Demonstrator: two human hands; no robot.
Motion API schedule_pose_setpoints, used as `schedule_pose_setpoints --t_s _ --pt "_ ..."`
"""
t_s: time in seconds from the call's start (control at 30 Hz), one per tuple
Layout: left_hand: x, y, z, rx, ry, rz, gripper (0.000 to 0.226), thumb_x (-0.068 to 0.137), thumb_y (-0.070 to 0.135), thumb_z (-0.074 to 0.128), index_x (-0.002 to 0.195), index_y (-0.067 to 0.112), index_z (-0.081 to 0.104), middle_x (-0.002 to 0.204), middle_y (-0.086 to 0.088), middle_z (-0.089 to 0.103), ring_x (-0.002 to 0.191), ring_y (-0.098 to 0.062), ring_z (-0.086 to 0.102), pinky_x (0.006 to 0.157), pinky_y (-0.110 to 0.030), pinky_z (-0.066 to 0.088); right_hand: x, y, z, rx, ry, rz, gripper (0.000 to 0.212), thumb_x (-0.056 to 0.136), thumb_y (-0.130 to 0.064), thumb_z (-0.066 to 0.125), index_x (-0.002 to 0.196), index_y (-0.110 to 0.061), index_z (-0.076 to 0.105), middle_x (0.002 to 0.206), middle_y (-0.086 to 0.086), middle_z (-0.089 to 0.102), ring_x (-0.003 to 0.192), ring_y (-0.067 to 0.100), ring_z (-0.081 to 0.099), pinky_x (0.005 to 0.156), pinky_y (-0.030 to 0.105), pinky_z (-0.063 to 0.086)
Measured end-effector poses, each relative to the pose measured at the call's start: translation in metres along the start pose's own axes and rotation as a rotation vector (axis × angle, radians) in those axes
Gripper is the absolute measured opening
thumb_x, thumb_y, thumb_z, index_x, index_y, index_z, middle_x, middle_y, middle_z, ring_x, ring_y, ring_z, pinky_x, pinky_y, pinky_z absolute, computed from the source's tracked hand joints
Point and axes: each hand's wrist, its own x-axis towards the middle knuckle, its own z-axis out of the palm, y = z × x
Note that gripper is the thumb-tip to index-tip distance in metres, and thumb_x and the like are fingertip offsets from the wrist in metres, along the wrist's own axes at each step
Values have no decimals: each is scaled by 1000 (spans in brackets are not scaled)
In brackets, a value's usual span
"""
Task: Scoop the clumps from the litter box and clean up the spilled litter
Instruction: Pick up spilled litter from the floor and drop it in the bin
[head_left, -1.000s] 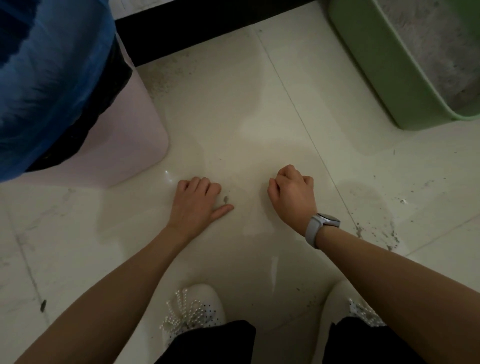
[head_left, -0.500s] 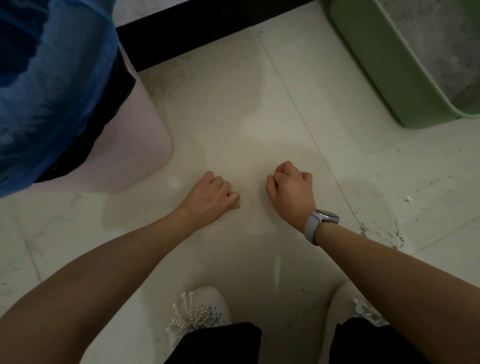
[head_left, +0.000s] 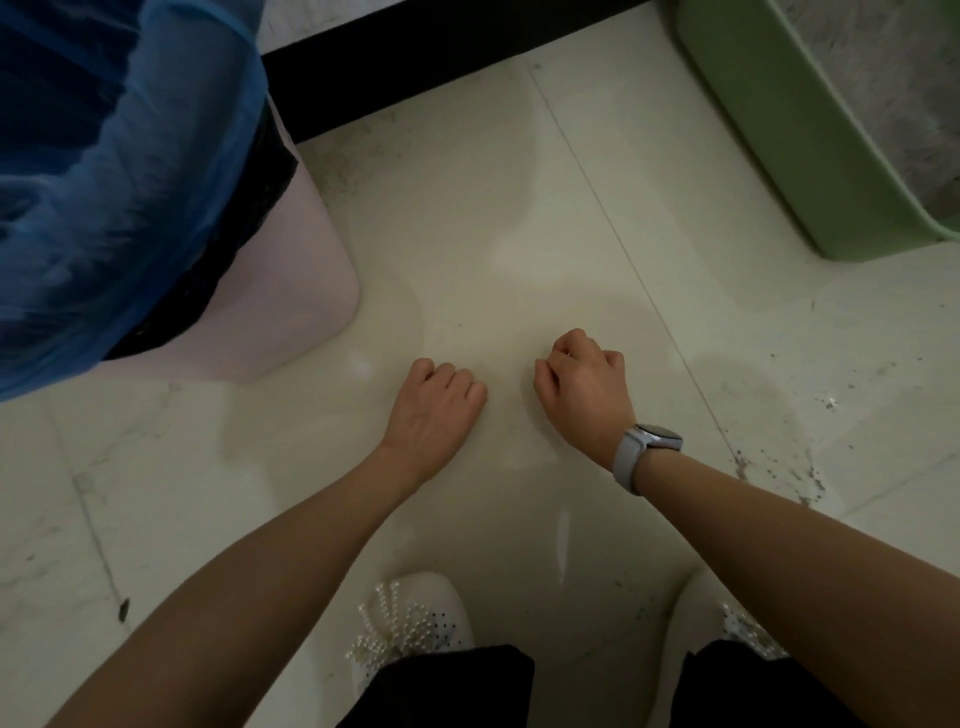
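My left hand (head_left: 436, 410) rests on the pale floor tile with its fingers curled under; whether it holds anything is hidden. A short gap to the right, my right hand (head_left: 587, 395) is a loose fist with knuckles up, and nothing shows in it. The green litter box (head_left: 769, 156) stands at the top right with grey litter (head_left: 893, 104) inside. Spilled litter grains (head_left: 779, 467) speckle the tile right of my right wrist. No scoop is in view.
A pink bin (head_left: 296, 291) lined with a blue bag (head_left: 104, 182) fills the upper left. A black baseboard (head_left: 441, 57) runs along the top. My white beaded shoes (head_left: 410, 623) are at the bottom. One dark bit (head_left: 123, 609) lies at the lower left.
My left hand slid right toward the right hand and curled its fingers and thumb over the spot where a small dark grain lay. The right hand has barely moved.
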Motion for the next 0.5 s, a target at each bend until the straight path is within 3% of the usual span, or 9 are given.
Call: schedule_pose_setpoints --t_s 0.13,0.33,0.5 --pt "-3 -1 -2 -66 41 -186 26 79 7 53 56 15 45 51 -3 44 49 -23 45 65 -33 26 -1 -5 9 -62 22 -151 38 81 -25 38 55 -4 55 71 11 51 60 29 52 62 32 31" --pt "-44 -15 -10 -155 47 -661 28 82 15 44 55 15 46 49 -2 45 48 -23 47 71 -34 27 10 -26 27 -178 28 -321 38 80 -29 39 57 -9 61 72 8 52 63 27 53 64 33 40" --pt "-58 -15 -10 -140 40 -756 27 81 15 44 55 14 46 47 -3 45 47 -25 48 73 -34 27 13 -41 39 -370 33 -359 28 76 -24 45 55 -12 60 72 6 54 65 25 53 64 32 41"
